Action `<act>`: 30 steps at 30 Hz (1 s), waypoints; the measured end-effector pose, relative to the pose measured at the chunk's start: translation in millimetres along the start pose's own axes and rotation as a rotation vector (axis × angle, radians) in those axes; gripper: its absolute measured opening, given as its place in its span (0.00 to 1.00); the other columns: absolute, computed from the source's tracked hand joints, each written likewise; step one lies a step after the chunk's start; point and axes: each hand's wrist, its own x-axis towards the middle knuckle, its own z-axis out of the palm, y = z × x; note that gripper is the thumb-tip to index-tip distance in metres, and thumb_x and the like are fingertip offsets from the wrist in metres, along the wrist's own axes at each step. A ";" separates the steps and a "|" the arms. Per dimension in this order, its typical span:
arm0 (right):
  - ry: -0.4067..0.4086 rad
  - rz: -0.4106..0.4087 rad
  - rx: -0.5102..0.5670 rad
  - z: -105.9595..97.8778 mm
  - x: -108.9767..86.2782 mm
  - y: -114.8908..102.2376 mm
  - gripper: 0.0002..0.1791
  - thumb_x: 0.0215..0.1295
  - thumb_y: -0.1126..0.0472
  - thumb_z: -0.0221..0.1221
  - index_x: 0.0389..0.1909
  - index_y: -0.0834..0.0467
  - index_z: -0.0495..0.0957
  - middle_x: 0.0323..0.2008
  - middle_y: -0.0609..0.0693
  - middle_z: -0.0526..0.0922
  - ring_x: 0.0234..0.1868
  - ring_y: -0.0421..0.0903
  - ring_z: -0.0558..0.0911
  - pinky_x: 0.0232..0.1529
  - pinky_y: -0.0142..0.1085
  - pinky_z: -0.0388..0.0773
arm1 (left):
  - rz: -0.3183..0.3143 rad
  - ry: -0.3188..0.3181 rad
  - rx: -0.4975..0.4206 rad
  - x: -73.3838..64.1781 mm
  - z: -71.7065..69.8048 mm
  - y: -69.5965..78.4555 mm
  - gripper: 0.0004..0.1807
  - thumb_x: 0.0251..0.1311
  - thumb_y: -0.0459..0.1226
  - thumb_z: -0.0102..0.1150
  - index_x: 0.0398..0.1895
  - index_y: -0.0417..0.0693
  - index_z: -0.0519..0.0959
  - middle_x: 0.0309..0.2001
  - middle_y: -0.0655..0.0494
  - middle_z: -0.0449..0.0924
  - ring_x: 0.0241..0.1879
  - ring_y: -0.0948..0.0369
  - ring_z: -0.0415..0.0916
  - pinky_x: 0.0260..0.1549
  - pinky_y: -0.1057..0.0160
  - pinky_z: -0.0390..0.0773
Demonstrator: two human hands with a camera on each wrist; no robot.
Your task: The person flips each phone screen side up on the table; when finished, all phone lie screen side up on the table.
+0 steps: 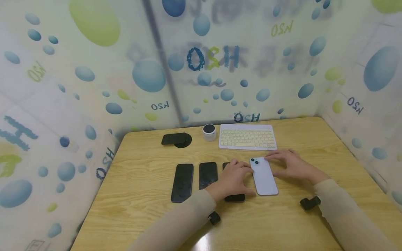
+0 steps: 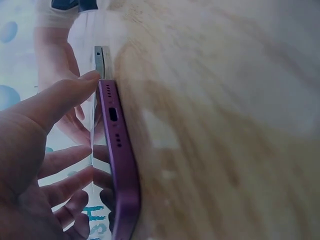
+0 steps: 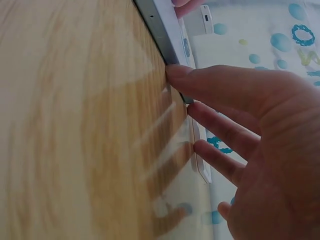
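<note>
A pale blue smartphone (image 1: 265,179) lies back up on the wooden table, its two-lens camera at the far left corner. My right hand (image 1: 292,167) is at its right side; in the right wrist view the thumb (image 3: 182,75) touches the phone's edge, the other fingers extended. My left hand (image 1: 232,177) reaches over a dark-screened smartphone (image 1: 235,198) and hides its middle, with fingertips near the pale phone's left edge. That phone's purple frame (image 2: 120,170) shows in the left wrist view, beside relaxed, spread fingers. Neither hand's fingers curl around a phone.
Two more dark-screened phones (image 1: 182,183) (image 1: 208,174) lie to the left in the same row. Behind stand a white keyboard (image 1: 247,137), a small white cylinder (image 1: 209,134) with a black top, and a black device on a round base (image 1: 174,139). Patterned curtains border the table.
</note>
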 end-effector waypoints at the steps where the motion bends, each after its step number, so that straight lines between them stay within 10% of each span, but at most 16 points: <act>1: -0.002 0.002 0.001 0.2 0.1 0.2 0.31 0.54 0.51 0.77 0.61 0.48 0.83 0.65 0.54 0.80 0.71 0.63 0.70 0.67 0.69 0.48 | -0.005 0.000 -0.004 0.5 0.4 0.1 0.43 0.44 0.71 0.72 0.64 0.66 0.81 0.66 0.67 0.77 0.56 0.63 0.66 0.52 0.65 0.70; 30: -0.052 0.084 0.057 -1.0 1.7 -7.0 0.34 0.53 0.56 0.77 0.63 0.50 0.82 0.69 0.58 0.76 0.74 0.68 0.63 0.69 0.71 0.50 | -0.043 -0.025 0.050 7.2 -0.4 7.9 0.44 0.43 0.72 0.71 0.64 0.65 0.80 0.63 0.65 0.76 0.56 0.62 0.65 0.59 0.60 0.70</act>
